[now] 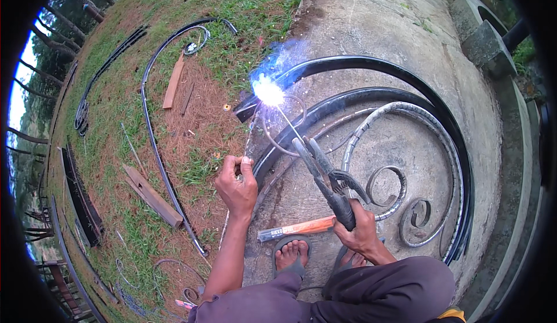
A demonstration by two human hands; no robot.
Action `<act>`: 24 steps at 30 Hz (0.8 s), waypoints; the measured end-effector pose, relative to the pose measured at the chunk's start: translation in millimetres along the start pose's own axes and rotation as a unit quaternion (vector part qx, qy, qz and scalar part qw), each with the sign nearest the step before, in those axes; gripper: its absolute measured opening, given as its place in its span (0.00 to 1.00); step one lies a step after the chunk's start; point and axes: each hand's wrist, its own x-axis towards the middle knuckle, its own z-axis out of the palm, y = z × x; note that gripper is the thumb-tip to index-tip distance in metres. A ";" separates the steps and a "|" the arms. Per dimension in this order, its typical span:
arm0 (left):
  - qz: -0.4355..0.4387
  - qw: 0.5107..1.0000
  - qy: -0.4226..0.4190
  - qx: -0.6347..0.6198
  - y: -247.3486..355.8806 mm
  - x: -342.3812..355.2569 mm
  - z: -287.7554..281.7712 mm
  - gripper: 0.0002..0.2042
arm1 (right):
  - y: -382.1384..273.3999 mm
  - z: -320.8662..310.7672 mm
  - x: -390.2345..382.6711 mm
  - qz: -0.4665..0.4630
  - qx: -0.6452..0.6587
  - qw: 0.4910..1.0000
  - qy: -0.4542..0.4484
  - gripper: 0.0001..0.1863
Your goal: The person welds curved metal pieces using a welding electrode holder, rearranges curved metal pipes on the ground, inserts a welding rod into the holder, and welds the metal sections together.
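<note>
My right hand (358,230) grips a black welding electrode holder (326,184). Its thin rod (290,122) runs up to a bright arc and blue smoke (268,91) at the end of a curved black metal bar (354,62), beside a thin curved piece (264,127). My left hand (236,187) has its fingers curled near a second curved bar (328,108); what they hold, if anything, I cannot make out. An orange and silver packet (313,224) lies by my sandalled feet (292,253). Curled metal scrolls (386,172) lie on the concrete to the right.
The concrete slab (383,15) borders grass (261,4) on the left, which holds long bent steel lengths (156,137), wooden boards (154,198) and dark bars (78,195). Concrete blocks (487,50) and a kerb stand at the right edge. Trees (52,44) line the far left.
</note>
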 end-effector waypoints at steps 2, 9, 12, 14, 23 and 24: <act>-0.002 1.000 0.000 0.002 -2.6 0.5 0.2 0.04 | -2.0 -0.3 1.0 -0.002 -0.005 1.000 -0.004 0.23; -0.016 1.000 -0.008 -0.001 -5.2 -1.2 0.1 0.03 | -1.6 0.5 0.4 0.011 -0.001 1.000 -0.004 0.23; -0.013 1.000 -0.007 -0.001 -4.5 -2.6 1.6 0.03 | -3.1 -1.0 1.3 0.017 0.000 1.000 -0.006 0.23; -0.014 1.000 -0.008 -0.002 -4.2 -3.1 1.9 0.03 | -4.3 -1.8 2.0 0.019 0.001 1.000 -0.007 0.23; -0.007 1.000 0.001 0.011 -11.9 -3.9 4.5 0.03 | -4.8 -0.7 3.8 0.015 0.009 1.000 -0.008 0.25; -0.008 1.000 0.002 0.010 -11.6 -4.1 4.8 0.03 | -4.9 -0.9 4.4 0.021 0.008 1.000 -0.013 0.25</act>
